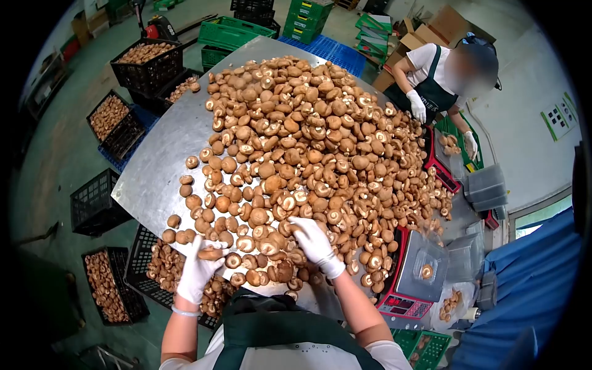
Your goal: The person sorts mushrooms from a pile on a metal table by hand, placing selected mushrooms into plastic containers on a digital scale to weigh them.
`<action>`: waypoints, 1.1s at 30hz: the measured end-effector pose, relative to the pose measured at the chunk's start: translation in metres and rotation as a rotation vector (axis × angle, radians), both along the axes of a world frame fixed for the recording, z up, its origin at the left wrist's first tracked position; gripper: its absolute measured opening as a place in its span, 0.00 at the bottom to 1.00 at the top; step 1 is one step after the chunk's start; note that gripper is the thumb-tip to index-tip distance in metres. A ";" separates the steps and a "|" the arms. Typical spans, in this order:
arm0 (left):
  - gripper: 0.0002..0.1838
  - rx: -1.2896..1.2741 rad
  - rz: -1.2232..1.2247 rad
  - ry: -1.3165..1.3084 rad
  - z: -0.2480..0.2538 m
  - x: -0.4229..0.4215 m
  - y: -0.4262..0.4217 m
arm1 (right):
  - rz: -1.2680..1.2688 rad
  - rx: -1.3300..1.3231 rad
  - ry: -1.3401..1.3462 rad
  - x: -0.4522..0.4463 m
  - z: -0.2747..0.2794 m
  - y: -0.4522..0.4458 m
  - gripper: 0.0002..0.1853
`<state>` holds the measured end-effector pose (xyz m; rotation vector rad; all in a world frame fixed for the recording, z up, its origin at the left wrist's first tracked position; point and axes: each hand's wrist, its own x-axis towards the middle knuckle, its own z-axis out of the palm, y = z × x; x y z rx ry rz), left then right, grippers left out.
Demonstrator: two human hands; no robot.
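Shiitake mushrooms (pixel 296 135) with brown caps and pale stems lie in a big heap on a metal table (pixel 157 160). My left hand (pixel 198 271), in a white glove, is at the near left edge of the heap. Between its thumb and fingers it holds a mushroom (pixel 213 253). My right hand (pixel 313 243), also gloved, reaches over the front of the heap. Its fingers stretch forward and left, with the tips at a mushroom (pixel 285 227); no mushroom shows within its grasp.
A black crate (pixel 139 259) of mushrooms stands below the table's left edge. On the right, a red scale (pixel 404 303) carries a clear tub (pixel 430 262) with one mushroom inside. Clear tubs (pixel 487 188) are stacked farther back. A co-worker (pixel 431 80) stands across by another scale (pixel 441 166).
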<state>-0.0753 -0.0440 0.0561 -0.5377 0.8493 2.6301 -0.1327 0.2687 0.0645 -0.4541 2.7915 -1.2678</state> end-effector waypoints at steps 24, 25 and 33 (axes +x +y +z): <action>0.23 -0.590 -0.082 0.370 0.019 -0.017 0.053 | 0.225 -1.295 -0.852 0.020 -0.007 -0.012 0.45; 0.26 -0.553 -0.074 0.369 0.017 -0.017 0.056 | 0.221 -1.312 -0.891 0.021 -0.010 -0.015 0.46; 0.33 -0.750 -0.119 0.588 0.031 -0.020 0.094 | 0.205 -1.469 -0.907 0.040 -0.010 -0.040 0.37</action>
